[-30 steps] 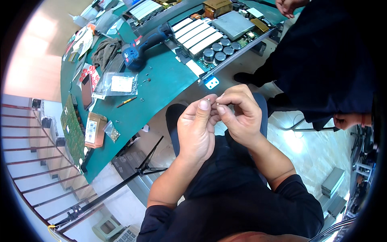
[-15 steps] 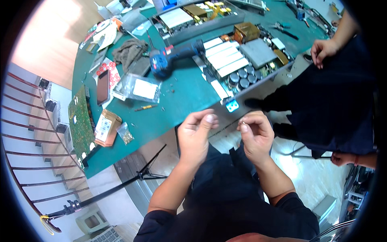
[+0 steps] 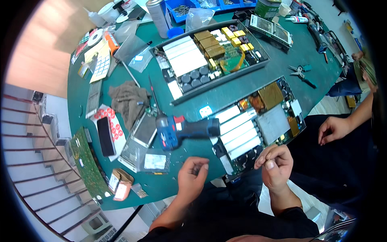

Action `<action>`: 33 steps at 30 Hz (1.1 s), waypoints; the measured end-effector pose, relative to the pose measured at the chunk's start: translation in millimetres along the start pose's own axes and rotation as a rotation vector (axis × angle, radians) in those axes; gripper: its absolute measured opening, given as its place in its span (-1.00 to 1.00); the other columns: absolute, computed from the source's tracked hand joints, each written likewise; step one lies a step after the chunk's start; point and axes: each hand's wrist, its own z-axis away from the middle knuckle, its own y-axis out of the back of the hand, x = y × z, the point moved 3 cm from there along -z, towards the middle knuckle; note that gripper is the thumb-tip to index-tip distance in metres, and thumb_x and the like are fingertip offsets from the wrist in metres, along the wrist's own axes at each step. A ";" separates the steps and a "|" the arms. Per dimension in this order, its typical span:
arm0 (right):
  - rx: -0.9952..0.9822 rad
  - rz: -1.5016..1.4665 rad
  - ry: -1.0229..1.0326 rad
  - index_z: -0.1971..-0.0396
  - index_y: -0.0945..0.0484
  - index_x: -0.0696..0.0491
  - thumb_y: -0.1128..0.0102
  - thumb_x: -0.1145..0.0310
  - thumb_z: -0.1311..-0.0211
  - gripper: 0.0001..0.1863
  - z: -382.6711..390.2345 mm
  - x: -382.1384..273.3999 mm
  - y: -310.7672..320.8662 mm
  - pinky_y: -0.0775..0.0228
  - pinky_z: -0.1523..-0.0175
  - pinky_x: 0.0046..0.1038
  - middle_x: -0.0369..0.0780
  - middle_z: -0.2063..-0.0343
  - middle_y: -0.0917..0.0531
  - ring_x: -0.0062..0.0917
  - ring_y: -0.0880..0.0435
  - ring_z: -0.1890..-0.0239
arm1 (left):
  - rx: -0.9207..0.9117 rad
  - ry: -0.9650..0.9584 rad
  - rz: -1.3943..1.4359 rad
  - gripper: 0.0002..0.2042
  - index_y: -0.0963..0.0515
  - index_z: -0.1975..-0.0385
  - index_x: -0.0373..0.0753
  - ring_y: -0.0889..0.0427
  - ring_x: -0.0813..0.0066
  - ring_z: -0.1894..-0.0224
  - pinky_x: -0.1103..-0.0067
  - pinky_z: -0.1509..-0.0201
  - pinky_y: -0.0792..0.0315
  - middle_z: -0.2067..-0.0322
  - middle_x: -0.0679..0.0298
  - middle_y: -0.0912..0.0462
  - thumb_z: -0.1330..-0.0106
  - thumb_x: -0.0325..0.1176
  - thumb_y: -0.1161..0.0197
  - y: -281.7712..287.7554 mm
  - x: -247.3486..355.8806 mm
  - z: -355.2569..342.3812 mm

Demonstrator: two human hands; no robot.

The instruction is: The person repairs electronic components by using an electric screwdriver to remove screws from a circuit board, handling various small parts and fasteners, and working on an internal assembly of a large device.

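My left hand (image 3: 191, 177) hovers over the table's near edge, its fingers curled in and the thumb close to them. Whatever it may hold is hidden. My right hand (image 3: 277, 166) is raised at the near corner of an opened electronics unit (image 3: 264, 125), thumb and fingertips pinched together. Anything between those fingertips is too small to name. Silver heat-sink bars, a grey plate and amber-wrapped parts fill the unit. A blue-and-black cordless drill (image 3: 177, 130) lies against its left side. Left of my left hand is a clear plastic bag (image 3: 155, 161) with a white label.
A second opened electronics unit (image 3: 213, 58) stands farther back. Cutting pliers (image 3: 303, 76) lie at the right. A phone (image 3: 105, 136), a brown cloth (image 3: 130, 101) and a green circuit board (image 3: 88, 167) are on the left. Another person's hand (image 3: 334, 130) hangs at the right edge.
The view has shifted, showing more of the table's far side. My hands are farther apart and now appear over the table edge and beside the near unit. Both stay curled.
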 end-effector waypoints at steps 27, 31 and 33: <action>-0.358 1.193 -0.003 -0.02 -0.53 0.07 -0.02 0.37 -0.16 -0.61 -471.9 44.0 -91.7 -0.47 0.02 -0.13 -0.01 0.20 -0.66 -0.06 -0.62 0.14 | -0.089 0.622 0.632 -0.91 -0.43 0.31 -0.32 -0.52 0.36 0.31 0.52 0.22 -0.41 0.33 0.08 -0.53 -0.32 -0.44 -0.05 -22.3 117.8 -141.1; -0.598 1.514 -0.033 -0.06 -0.54 -0.04 -0.05 0.40 -0.17 -0.59 -537.4 103.5 -125.9 -0.52 0.10 -0.19 -0.06 0.27 -0.69 -0.15 -0.67 0.15 | -0.051 0.672 0.554 -0.91 -0.44 0.29 -0.33 -0.55 0.37 0.30 0.51 0.20 -0.42 0.30 0.08 -0.56 -0.32 -0.46 -0.06 -21.5 119.1 -153.5; -0.733 1.664 -0.145 0.04 -0.60 0.02 -0.06 0.38 -0.17 -0.66 -557.9 124.6 -136.3 -0.52 0.04 -0.21 -0.10 0.14 -0.69 -0.22 -0.67 0.07 | -0.018 0.672 0.548 -0.91 -0.45 0.26 -0.34 -0.56 0.38 0.28 0.50 0.19 -0.43 0.29 0.09 -0.58 -0.33 -0.47 -0.06 -18.6 118.3 -158.4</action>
